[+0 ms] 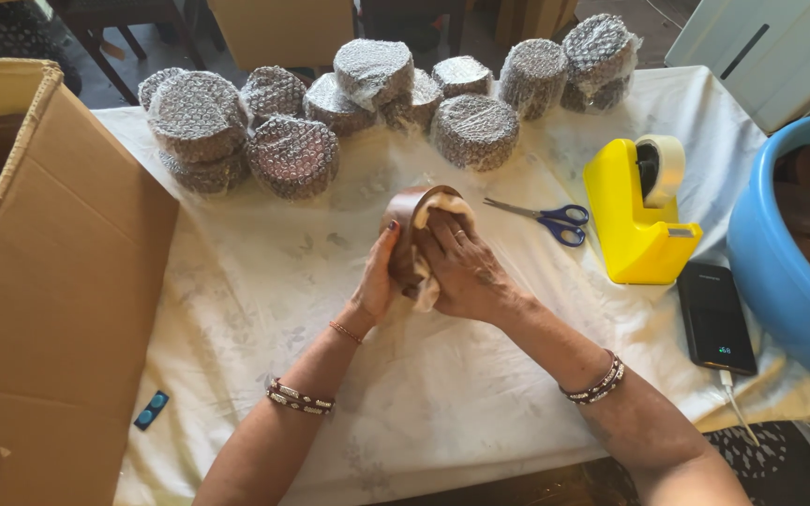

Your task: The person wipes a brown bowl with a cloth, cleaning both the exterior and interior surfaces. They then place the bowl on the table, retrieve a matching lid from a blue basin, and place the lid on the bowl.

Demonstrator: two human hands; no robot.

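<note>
A brown wooden bowl (408, 214) stands on its edge on the white tablecloth (264, 281) at the centre. My left hand (377, 281) holds it from the left side. My right hand (461, 267) presses a pale cloth (427, 290) into the bowl's open side. Part of the bowl is hidden behind both hands.
Several bubble-wrapped round bundles (292, 155) crowd the far side of the table. Blue-handled scissors (550, 218), a yellow tape dispenser (635, 215) and a black phone (714, 319) lie to the right. A blue tub (780, 272) of wooden pieces stands at the right, an open cardboard box (49, 281) at the left.
</note>
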